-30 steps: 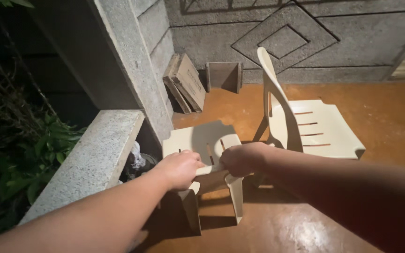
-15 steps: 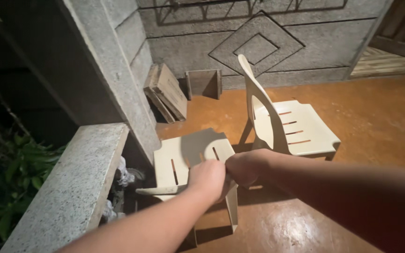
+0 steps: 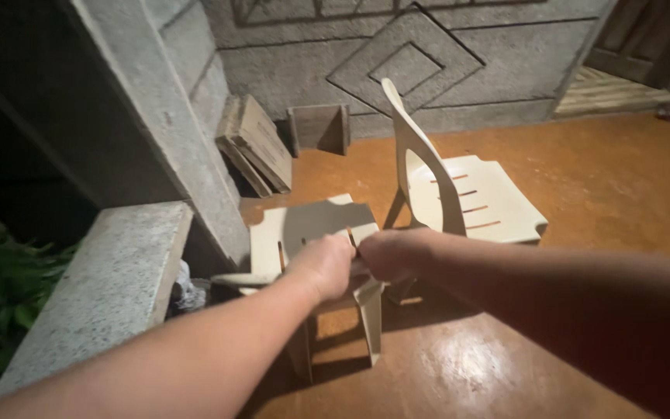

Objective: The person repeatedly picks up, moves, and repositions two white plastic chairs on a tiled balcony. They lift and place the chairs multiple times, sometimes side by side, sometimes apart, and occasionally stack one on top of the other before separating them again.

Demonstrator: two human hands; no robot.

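Left hand (image 3: 326,264), right hand (image 3: 385,254) grip cream stool (image 3: 304,229).

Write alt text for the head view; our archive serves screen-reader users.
Both hands, left hand and right hand, grip the near edge of a cream plastic stool on an orange floor, beside a matching chair and a grey stone ledge.

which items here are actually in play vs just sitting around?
In play: left hand and right hand, both gripping the near edge of the cream plastic stool.

Sitting around: cream plastic chair, leaning wooden boards, small wooden box, concrete ledge.
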